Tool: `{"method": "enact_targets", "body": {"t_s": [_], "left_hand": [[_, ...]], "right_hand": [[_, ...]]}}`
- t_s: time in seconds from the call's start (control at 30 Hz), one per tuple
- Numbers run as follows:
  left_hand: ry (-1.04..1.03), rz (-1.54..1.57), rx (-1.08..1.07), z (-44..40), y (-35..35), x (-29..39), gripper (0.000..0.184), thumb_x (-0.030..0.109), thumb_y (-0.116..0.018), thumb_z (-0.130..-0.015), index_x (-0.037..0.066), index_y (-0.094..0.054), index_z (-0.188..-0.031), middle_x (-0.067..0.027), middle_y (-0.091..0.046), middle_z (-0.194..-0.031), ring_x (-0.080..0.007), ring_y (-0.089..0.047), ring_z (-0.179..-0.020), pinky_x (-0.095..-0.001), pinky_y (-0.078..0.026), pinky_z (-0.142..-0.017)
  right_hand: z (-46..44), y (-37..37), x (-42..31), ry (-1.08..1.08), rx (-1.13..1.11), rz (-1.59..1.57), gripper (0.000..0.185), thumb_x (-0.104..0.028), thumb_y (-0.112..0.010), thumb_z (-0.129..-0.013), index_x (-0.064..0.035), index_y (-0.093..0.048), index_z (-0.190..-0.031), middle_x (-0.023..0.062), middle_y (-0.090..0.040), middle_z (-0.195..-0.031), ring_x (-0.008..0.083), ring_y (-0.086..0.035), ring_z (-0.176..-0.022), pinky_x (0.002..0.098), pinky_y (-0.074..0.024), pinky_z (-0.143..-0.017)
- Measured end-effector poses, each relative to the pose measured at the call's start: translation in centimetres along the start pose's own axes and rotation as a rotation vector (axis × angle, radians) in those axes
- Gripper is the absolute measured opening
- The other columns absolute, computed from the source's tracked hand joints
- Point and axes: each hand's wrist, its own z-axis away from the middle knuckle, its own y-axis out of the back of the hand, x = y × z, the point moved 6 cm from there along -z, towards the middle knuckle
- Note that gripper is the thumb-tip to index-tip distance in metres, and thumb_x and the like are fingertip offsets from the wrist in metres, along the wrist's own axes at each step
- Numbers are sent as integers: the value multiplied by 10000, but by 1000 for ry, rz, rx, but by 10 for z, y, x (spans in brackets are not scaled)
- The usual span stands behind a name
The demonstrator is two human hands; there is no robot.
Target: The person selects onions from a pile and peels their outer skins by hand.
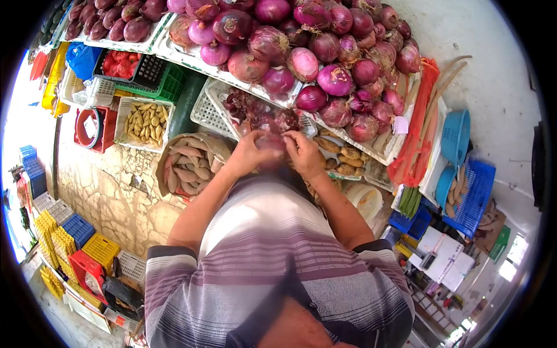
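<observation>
A blurred reddish-purple onion point(270, 145) is in front of my body, with my left hand point(250, 153) closed around its left side. On the other side, my right hand point(305, 155) has thumb and fingertips pinched together close to the onion; what they grip is too blurred to make out. Just beyond both hands, a white crate point(217, 93) contains dark red loose onion skins point(246, 107). Above it, a big heap of red onions point(325, 46) lies on a slanted white tray point(200, 62).
A sack of sweet potatoes point(191, 165) stands left of my arm, near a crate of small yellow tubers point(145, 123). Brown potatoes point(348, 156) and a whitish bucket point(365, 200) are at right. Red netting point(415, 139) hangs beside blue baskets point(455, 136). Stacked crates point(101, 252) stand lower left.
</observation>
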Motion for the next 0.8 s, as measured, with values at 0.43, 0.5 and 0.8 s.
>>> {"method": "enact_targets", "body": {"t_s": [0.43,0.5,0.8], "left_hand": [[130,-33,-126,-1,3,-1,766,324,-892,-733,-84,-571,-1297,-130,-704,-1032,-162,-666,-892,-300,-558,-765],[114,-68,-147,1,0,5,734,295,-885,-763,-103,-566,-1291,-126,-687,-1039,-152,-639,-925,-307,-532,-848],[226,-49,-207,3,1,20,752,304,-885,-756,-105,-563,-1299,-135,-692,-1026,-163,-650,-918,-313,-535,-844]], "right_hand": [[-2,-2,13,-171,-286,-160,295,-222,-635,-987,11,-684,-1162,223,-719,-922,313,-724,-828,388,-542,-759],[0,-1,18,-206,-290,-161,303,-227,-631,-988,18,-683,-1159,223,-719,-918,293,-722,-824,380,-541,-760],[-7,1,8,-141,-291,-208,284,-199,-631,-981,23,-684,-1150,216,-719,-902,281,-713,-803,367,-538,-746]]}}
